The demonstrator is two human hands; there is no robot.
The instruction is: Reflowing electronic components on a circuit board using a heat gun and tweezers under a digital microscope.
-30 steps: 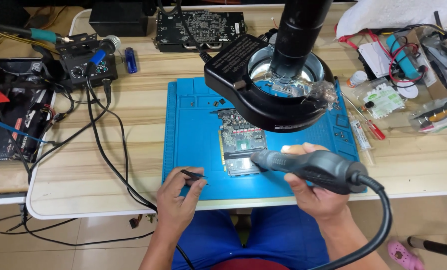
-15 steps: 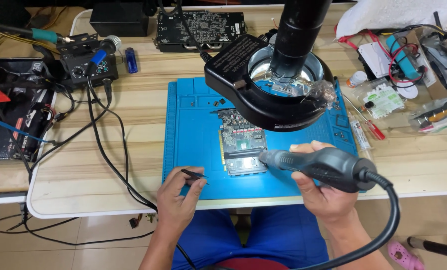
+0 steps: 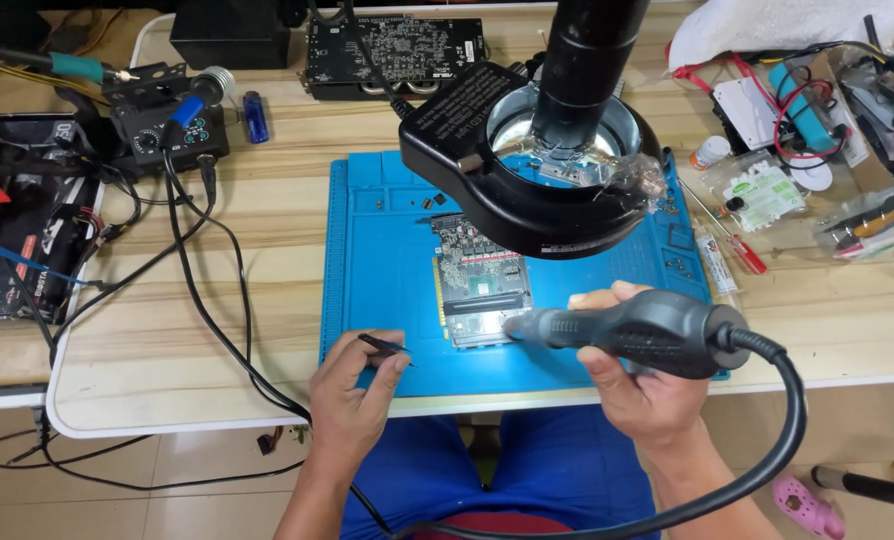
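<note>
1. Hot-air handpiece (image 3: pixel 632 330) lies gripped in the right hand (image 3: pixel 647 385), over the near edge of the blue mat (image 3: pixel 377 260), nozzle at the circuit board (image 3: pixel 479 285).
2. Left hand (image 3: pixel 352 395) pinches black tweezers (image 3: pixel 385 346) at the mat's near edge.
3. Beyond the board, a ring-lit microscope head (image 3: pixel 537 180) overhangs the mat.

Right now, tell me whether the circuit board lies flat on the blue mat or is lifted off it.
Flat. The circuit board lies face up on the blue mat; neither hand grips it. The right hand aims the hot-air handle at its lower edge.
</note>
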